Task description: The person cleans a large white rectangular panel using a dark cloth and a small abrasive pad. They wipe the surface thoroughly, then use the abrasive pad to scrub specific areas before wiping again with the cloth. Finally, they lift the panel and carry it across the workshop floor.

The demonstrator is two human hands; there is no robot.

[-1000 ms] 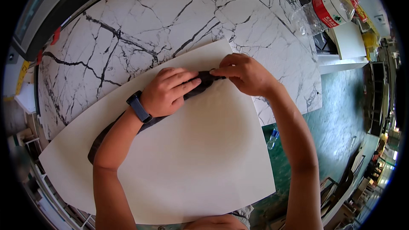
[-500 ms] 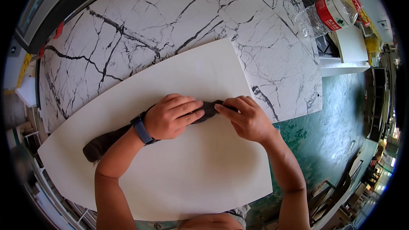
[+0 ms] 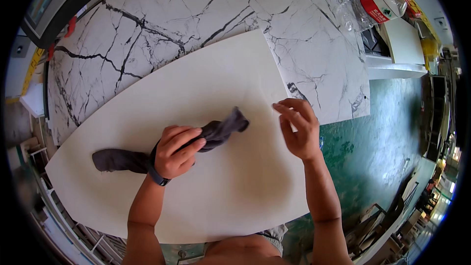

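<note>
A dark grey cloth [image 3: 218, 135], twisted into a long roll, lies across a white board [image 3: 235, 181]. My left hand [image 3: 177, 151], with a dark band on its wrist, grips the cloth near its middle. One end of the cloth stretches left past the wrist; the other sticks out to the right, slightly smeared by motion. Off to the right of that end, my right hand [image 3: 300, 126] is over the board's right edge, holding nothing. Its thumb and fingers are apart and a little curled.
Under the board is a marble-patterned table [image 3: 314, 44]. A clear plastic bottle [image 3: 375, 5] with a red label lies at the far right, near a white panel [image 3: 402, 41]. Green floor [image 3: 387, 118] shows on the right. A dark-framed machine [image 3: 68, 10] stands at the far left.
My right hand has let go of the cloth's right end and moved right, its fingers parting. My left hand has shifted slightly left and nearer with the cloth.
</note>
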